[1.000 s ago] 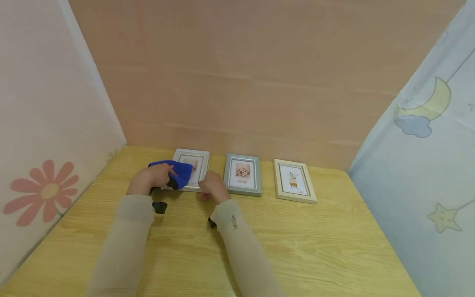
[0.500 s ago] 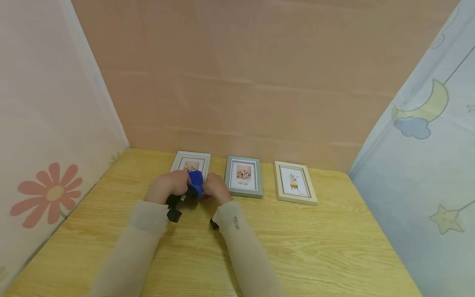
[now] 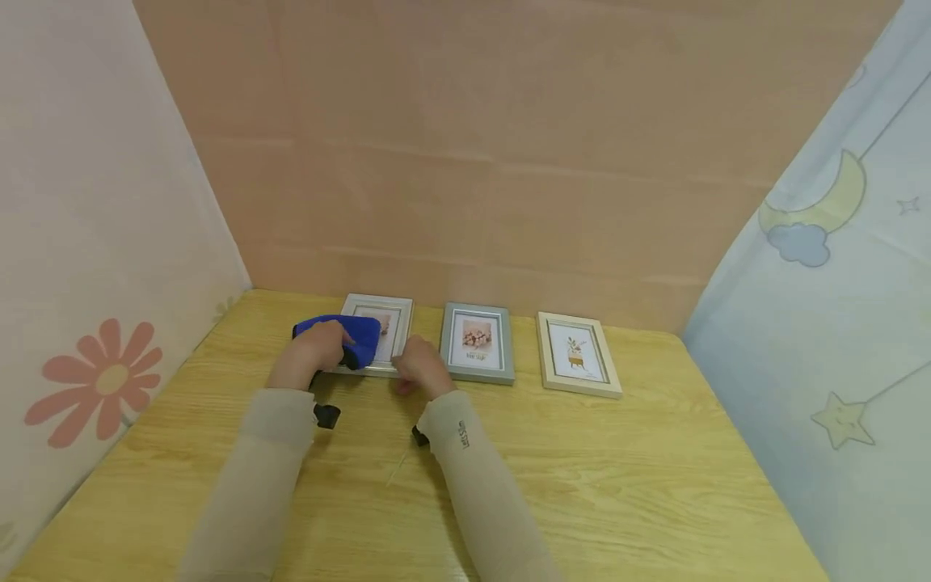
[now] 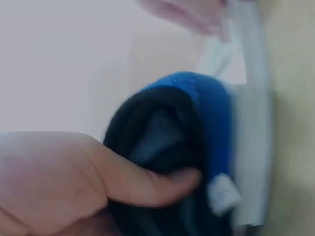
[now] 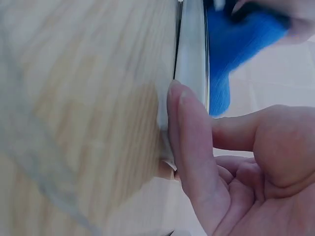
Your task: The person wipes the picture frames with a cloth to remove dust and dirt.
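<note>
A blue cloth with a dark underside lies bunched over the left part of a white picture frame. My left hand grips it; in the left wrist view the thumb presses into the cloth's dark fold, near a small white tag. My right hand pinches the frame at its lower right corner. The right wrist view shows one finger along the frame's outer edge and another over its face. The cloth hides part of the picture.
Right of the white frame lie a grey-green picture frame and a cream picture frame, both flat on the wooden table. A brown backdrop rises behind them, with patterned sheets on both sides.
My left hand slid the cloth right, close to my right hand, then back left across the white frame. My right hand has stayed at the frame's corner.
</note>
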The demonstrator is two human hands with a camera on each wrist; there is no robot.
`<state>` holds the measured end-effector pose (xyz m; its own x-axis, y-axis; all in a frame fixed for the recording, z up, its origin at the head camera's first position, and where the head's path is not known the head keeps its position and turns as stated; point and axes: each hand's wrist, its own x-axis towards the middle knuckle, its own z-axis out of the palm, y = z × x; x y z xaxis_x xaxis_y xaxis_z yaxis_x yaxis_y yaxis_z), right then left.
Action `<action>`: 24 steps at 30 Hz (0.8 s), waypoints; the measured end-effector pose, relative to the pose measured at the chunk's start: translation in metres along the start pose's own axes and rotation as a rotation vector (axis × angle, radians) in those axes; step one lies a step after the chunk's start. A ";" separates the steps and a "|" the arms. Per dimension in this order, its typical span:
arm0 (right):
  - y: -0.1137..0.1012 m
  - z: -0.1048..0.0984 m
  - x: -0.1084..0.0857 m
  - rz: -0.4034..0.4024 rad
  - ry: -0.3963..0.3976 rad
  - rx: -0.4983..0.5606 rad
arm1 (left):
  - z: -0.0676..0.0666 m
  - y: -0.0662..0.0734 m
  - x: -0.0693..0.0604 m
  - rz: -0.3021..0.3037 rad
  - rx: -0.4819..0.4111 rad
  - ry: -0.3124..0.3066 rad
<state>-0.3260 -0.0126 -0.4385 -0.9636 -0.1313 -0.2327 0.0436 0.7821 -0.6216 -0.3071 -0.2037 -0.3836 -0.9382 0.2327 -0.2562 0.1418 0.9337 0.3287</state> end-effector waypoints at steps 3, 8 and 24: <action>0.001 -0.002 0.000 0.006 0.004 0.005 | 0.009 -0.001 0.016 0.029 -0.015 0.083; 0.002 -0.003 0.003 0.012 -0.003 0.013 | 0.024 0.001 0.044 0.052 -0.028 0.221; 0.001 0.000 0.002 0.002 -0.026 0.068 | 0.028 0.003 0.048 0.113 -0.044 0.088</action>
<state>-0.3280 -0.0114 -0.4395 -0.9563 -0.1466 -0.2529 0.0641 0.7390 -0.6707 -0.3428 -0.1818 -0.4206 -0.9414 0.3091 -0.1350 0.2361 0.8897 0.3909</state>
